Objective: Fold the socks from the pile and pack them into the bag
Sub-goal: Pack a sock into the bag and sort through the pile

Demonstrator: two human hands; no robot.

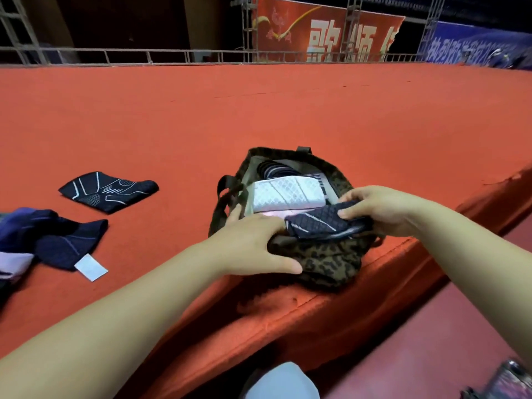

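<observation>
From the head camera, the leopard-print tote bag [325, 263] sits at the near edge of the red-carpeted platform [259, 110], toward its right end, mouth open. It already holds a folded white sock bundle [288, 194] and a dark striped one [273, 168] behind it, so I'd judge the packing well along. The right hand [383, 211] pinches a folded dark sock [319, 221] at the bag's mouth, fingers curled over it, about to tuck it in. The left hand [253, 240] lies with straight fingers over the near rim, thumb outside, holding it open.

What's left: one folded black sock with white lines [109, 191] lying apart to the left, and an unfolded pile of navy socks [57, 240] by the left edge, with a blank white tag [91, 270].

Behind the railing, a red banner [325, 33] carries large white Chinese characters and a blue banner [475, 44] more; I cannot read either with confidence.
</observation>
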